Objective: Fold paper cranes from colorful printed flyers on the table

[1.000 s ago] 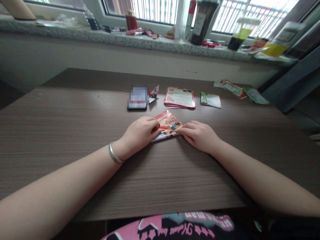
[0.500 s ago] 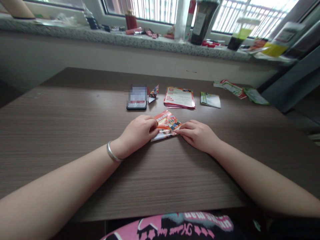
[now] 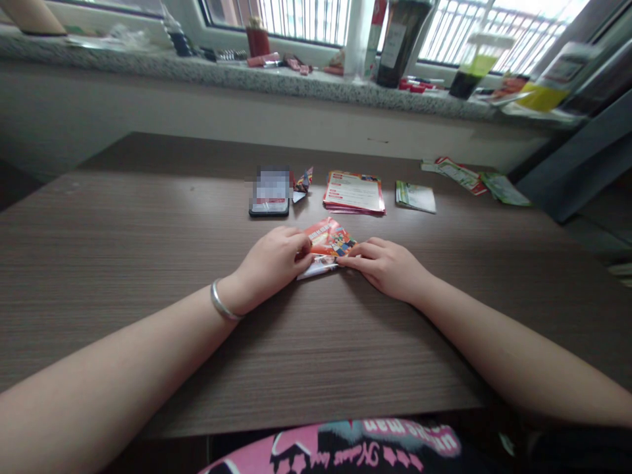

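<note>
A glossy red printed paper [image 3: 323, 238] lies on the table between my hands, its near edge folded up into a strip that shows a paler printed side. My left hand [image 3: 276, 255], with a silver bangle at the wrist, grips the paper's left end between curled fingers and thumb. At the right end my right hand [image 3: 388, 266] presses its fingertips along the fold, fingers together. Beyond the paper stand a phone [image 3: 270, 194] with a blurred screen and a small folded colourful paper piece [image 3: 303, 184].
A stack of printed sheets [image 3: 354, 192] and a smaller green-and-white stack [image 3: 415, 197] lie behind my hands. Several leaflets [image 3: 461, 176] spread at the table's far right. Bottles, jars and small items crowd the stone windowsill [image 3: 306, 84]. The table [image 3: 148, 263] has brown wood grain.
My right hand's fingertips have slid left along the fold of the paper. My left hand stays where it was.
</note>
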Tool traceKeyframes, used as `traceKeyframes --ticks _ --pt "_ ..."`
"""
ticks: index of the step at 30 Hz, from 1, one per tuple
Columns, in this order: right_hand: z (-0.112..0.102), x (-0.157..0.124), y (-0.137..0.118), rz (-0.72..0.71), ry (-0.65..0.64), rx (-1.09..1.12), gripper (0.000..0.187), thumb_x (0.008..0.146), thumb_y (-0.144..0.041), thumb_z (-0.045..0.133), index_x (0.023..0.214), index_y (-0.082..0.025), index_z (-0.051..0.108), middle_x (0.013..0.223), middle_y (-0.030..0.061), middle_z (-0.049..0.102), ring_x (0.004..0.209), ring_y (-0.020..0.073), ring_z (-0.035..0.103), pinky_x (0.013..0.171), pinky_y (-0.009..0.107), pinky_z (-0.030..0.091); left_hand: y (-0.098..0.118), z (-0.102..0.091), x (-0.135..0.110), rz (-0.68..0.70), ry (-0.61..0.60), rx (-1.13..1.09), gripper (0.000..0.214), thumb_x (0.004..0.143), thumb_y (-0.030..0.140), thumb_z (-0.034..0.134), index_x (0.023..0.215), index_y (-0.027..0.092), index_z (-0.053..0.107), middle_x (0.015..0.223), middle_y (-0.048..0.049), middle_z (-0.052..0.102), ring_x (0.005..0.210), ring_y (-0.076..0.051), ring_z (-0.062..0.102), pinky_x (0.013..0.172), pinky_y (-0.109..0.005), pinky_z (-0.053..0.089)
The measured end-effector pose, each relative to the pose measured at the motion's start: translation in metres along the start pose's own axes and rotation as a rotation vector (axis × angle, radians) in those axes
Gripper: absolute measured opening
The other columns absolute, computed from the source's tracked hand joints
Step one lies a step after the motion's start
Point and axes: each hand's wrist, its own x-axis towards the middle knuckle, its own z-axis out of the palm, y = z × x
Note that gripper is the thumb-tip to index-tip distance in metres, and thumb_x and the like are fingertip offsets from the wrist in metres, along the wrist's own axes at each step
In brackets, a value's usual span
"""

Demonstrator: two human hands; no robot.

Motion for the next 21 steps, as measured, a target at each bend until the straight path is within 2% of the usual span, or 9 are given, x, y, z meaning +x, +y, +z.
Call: traceKeyframes --ticks 2,5,7,10,14,17,21 --pt "-0.002 0.001 -0.002 0.009 -0.021 -0.023 0.035 0.096 -0.018 0.046 0.127 -0.023 0.062 0.116 0.0081 0.067 0.096 0.0219 0.056 0.082 0.035 0.049 -0.001 0.001 0.001 0.006 0.0 0.005 0.021 0.089 0.027 0.057 0.073 0.015 0.062 0.076 -0.0047 0.062 0.074 -0.017 0.054 0.068 -0.028 0.041" --pt "-0.004 0.002 -0.005 0.036 -0.04 -0.038 0.034 0.095 -0.016 0.047 0.124 -0.023 0.063 0.114 0.008 0.066 0.096 0.0221 0.055 0.081 0.035 0.048 0.0 0.0 0.0 0.053 0.009 -0.008 0.018 0.089 0.018 0.052 0.081 0.015 0.068 0.09 -0.0069 0.064 0.08 -0.016 0.056 0.072 -0.028 0.044" --pt "-0.005 0.002 -0.005 0.048 -0.041 -0.039 0.034 0.095 -0.016 0.047 0.123 -0.024 0.064 0.113 0.0078 0.066 0.095 0.0218 0.055 0.081 0.034 0.048 0.003 -0.002 -0.002 0.08 0.015 0.033 0.025 0.091 0.019 0.048 0.082 0.017 0.07 0.093 -0.0076 0.063 0.08 -0.016 0.057 0.073 -0.028 0.046" --pt "-0.003 0.001 -0.003 0.048 -0.023 -0.036 0.033 0.095 -0.016 0.047 0.122 -0.024 0.065 0.113 0.0079 0.066 0.093 0.0212 0.055 0.08 0.033 0.048 0.01 -0.008 -0.006 0.153 -0.047 0.131 0.029 0.095 0.023 0.044 0.086 0.018 0.071 0.095 -0.008 0.064 0.086 -0.018 0.059 0.077 -0.03 0.048" --pt "0.003 0.003 0.002 0.042 -0.008 -0.022 0.033 0.094 -0.016 0.048 0.121 -0.024 0.065 0.113 0.0082 0.066 0.093 0.0207 0.055 0.08 0.033 0.048 0.018 -0.014 -0.011 0.122 -0.199 0.261 0.028 0.096 0.03 0.043 0.094 0.021 0.07 0.092 -0.0066 0.066 0.079 -0.019 0.063 0.067 -0.03 0.049" --pt "0.005 0.004 0.004 0.04 -0.004 -0.018 0.033 0.094 -0.016 0.048 0.121 -0.023 0.066 0.113 0.0084 0.066 0.093 0.0212 0.055 0.08 0.034 0.049 0.019 -0.014 -0.012 0.111 -0.222 0.322 0.029 0.098 0.031 0.041 0.102 0.022 0.068 0.095 -0.0064 0.067 0.075 -0.019 0.065 0.063 -0.029 0.049" --pt "0.006 0.006 0.005 0.041 -0.005 -0.024 0.034 0.094 -0.015 0.047 0.123 -0.023 0.065 0.113 0.009 0.066 0.093 0.0213 0.055 0.081 0.034 0.049 0.018 -0.012 -0.013 0.132 -0.237 0.372 0.025 0.097 0.025 0.042 0.105 0.022 0.066 0.099 -0.0057 0.067 0.074 -0.019 0.067 0.059 -0.03 0.048"
